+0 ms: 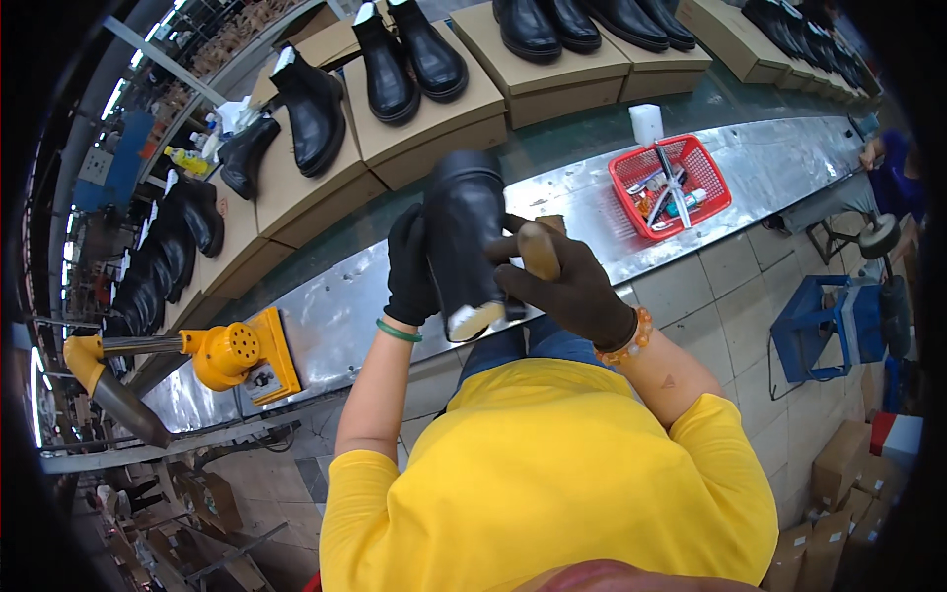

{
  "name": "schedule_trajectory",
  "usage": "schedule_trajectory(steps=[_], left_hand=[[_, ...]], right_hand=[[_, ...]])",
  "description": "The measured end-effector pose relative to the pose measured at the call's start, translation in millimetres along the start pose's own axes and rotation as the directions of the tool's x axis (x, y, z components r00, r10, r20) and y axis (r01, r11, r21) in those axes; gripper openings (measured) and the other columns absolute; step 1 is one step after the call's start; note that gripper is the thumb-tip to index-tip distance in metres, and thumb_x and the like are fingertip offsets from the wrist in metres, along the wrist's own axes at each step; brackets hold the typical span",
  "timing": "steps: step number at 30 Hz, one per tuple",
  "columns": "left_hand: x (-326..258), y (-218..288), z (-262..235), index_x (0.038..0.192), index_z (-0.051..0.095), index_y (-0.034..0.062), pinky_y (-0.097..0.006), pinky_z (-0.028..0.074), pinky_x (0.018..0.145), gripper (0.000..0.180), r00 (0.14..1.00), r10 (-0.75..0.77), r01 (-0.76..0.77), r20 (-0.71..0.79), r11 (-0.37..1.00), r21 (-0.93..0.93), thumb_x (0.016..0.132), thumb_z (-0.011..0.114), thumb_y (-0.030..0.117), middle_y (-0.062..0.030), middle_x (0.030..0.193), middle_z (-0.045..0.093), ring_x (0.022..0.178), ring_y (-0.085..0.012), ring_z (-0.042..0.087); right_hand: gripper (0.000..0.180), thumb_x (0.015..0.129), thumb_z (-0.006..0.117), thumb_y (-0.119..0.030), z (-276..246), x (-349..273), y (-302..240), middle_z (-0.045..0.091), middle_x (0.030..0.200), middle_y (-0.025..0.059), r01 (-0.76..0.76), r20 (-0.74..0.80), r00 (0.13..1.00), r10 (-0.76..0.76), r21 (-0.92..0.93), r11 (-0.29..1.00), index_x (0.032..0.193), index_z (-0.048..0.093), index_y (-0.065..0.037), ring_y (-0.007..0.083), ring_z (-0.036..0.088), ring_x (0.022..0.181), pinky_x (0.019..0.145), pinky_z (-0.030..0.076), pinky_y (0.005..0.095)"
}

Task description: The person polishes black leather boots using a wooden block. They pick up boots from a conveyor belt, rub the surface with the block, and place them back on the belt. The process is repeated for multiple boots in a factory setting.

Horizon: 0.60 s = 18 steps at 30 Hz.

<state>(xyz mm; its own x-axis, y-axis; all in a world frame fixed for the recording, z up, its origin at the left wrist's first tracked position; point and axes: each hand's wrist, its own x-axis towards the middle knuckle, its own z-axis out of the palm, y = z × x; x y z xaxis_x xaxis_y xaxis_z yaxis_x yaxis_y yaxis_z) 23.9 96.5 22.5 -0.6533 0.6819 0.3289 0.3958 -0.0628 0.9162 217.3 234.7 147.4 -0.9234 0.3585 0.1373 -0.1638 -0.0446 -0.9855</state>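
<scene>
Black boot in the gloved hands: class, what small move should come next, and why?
Probably a short brush stroke along the black boot. The left hand grips its shaft and steadies it, while the right hand holds a wooden-handled brush with the bristles against the boot, over the metal bench.

left hand (409, 268) in a black glove grips the shaft of a black boot (464, 237), held upright over the steel bench (750, 168). right hand (562, 281) — dark glove too — holds a wooden-handled brush (513, 281), bristles against the boot's lower side. nearby: red basket (671, 185) with tools, white roll (646, 124), yellow heat gun (222, 353) — black boots on cardboard boxes (434, 123) behind.
</scene>
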Motion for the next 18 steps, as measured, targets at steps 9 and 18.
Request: schedule_trajectory(steps=[9, 18], left_hand=[[-55, -32, -17, 0.114, 0.059, 0.0027, -0.036, 0.045, 0.093, 0.04, 0.954, -0.163, 0.091, -0.25, 0.957, -0.277, 0.075, 0.068, 0.004, -0.0099, 0.115, 0.061, 0.106, -0.0229, 0.057], [-63, -60, -36, 0.123, 0.05, 0.0019, -0.04, 0.043, 0.098, 0.045, 0.953, -0.026, -0.022, -0.3, 0.987, -0.156, 0.081, 0.058, 0.013, -0.0124, 0.12, 0.056, 0.111, -0.0279, 0.054]], right_hand=[[0.034, 0.086, 0.062, -0.018, -4, 24, 4, 0.065, 0.097, 0.0069, -0.172, -0.07, 0.977, 0.199, 0.282, 0.944, 0.112, 0.058, 0.004, 0.0097, 0.056, 0.063, 0.06, 0.046, 0.0233], [0.039, 0.089, 0.054, -0.023, -16, 8, 44, 0.064, 0.099, 0.0165, -0.237, -0.141, 0.951, 0.274, 0.232, 0.943, 0.115, 0.053, 0.005, 0.0128, 0.058, 0.063, 0.061, 0.046, 0.0243]])
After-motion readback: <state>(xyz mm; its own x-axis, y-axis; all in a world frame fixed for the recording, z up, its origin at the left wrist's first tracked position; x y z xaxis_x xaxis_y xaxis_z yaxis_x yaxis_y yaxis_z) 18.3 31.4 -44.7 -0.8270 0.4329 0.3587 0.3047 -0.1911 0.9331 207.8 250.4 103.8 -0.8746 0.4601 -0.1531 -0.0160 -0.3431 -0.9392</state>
